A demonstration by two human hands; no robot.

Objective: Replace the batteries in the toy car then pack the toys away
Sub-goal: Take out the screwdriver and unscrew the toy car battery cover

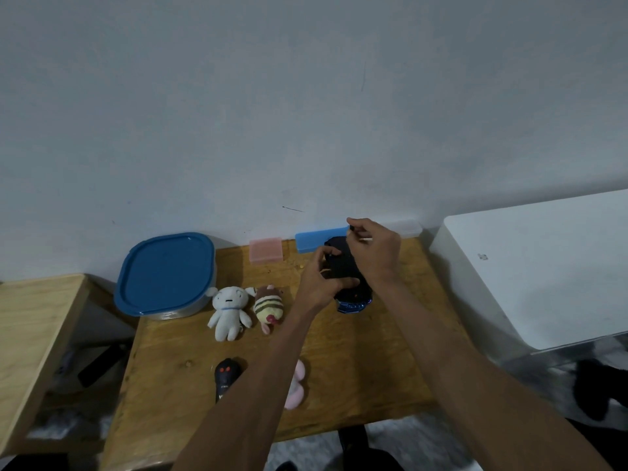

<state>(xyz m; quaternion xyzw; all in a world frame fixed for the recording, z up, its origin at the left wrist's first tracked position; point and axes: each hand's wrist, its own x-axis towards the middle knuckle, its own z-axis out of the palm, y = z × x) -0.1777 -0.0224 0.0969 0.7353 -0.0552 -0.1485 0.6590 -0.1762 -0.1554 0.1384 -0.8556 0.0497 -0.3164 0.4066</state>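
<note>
Right of the frame's centre, the left hand (321, 283) grips a dark toy car (346, 280), fingers curled round its body so that it stands off the wooden table (390, 351). The car's long axis runs up and down the frame, with its glossy blue-trimmed end toward the bottom. The right hand (372, 253) sits at the car's upper end, its thumb and forefinger pinching something small and dark (351, 228) just above the car; whether this is a battery, a cover or a screw is too small to tell. That pinch lies directly over the car's upper end, so any fitting or lifting would run along the car's length, and the right hand is the nearer one for it.

Left of the car lie two soft plush toys, a white doll (229, 309) and a striped brown-and-cream one (268, 307). Lower down are a black remote with red buttons (226, 375) and a pink soft thing (299, 385) partly hidden by the forearm. At centre left stands a rounded container with a smooth blue lid (166, 273). Against the wall are a pink translucent box (266, 250) and a long blue case (317, 237).
</note>
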